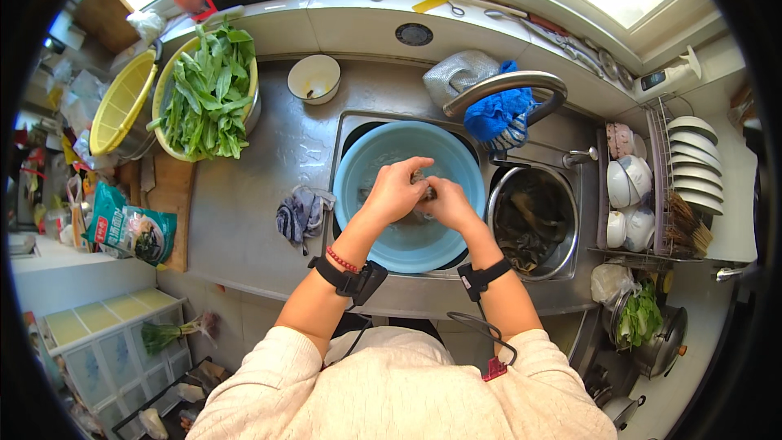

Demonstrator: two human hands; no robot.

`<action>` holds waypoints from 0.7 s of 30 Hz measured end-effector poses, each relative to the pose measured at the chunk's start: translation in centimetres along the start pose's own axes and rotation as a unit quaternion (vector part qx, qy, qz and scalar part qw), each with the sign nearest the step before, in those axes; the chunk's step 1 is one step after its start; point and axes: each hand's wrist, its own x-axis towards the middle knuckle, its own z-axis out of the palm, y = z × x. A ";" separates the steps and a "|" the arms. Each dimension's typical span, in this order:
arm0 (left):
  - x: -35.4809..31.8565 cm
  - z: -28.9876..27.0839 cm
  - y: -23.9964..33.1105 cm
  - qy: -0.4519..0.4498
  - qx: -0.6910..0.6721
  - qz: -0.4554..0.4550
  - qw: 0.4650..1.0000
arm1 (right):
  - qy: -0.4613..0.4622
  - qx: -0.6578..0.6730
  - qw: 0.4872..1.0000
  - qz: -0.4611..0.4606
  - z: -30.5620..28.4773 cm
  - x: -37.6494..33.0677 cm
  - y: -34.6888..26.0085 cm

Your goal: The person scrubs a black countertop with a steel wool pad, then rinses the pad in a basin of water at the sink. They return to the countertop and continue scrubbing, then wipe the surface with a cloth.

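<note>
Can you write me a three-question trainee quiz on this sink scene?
1. True or false: both hands work over the blue basin.
2. Which lies on the counter left of the sink? A) a striped cloth B) a stack of plates C) a metal pot
3. Fill in: the yellow colander by the cutting board holds leafy ____.

Key
1. True: the left hand and right hand meet around a small dark item over the basin.
2. A: the striped cloth.
3. greens.
</note>
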 end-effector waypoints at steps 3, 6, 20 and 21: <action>0.9 0.3 -2.1 0.083 -0.167 -0.024 0.982 | 0.078 -0.008 0.997 -0.006 -1.2 -0.7 -1.8; 2.2 1.7 -10.2 0.121 -0.317 -0.135 0.931 | 0.123 0.049 0.989 -0.066 -2.0 -2.2 -5.3; 4.5 12.4 -17.0 0.000 -0.838 -0.112 0.534 | 0.093 0.256 0.962 -0.030 2.3 -4.6 -2.2; 4.5 12.1 -17.3 -0.003 -0.848 -0.108 0.519 | 0.036 0.170 0.984 -0.038 3.0 -4.2 -0.7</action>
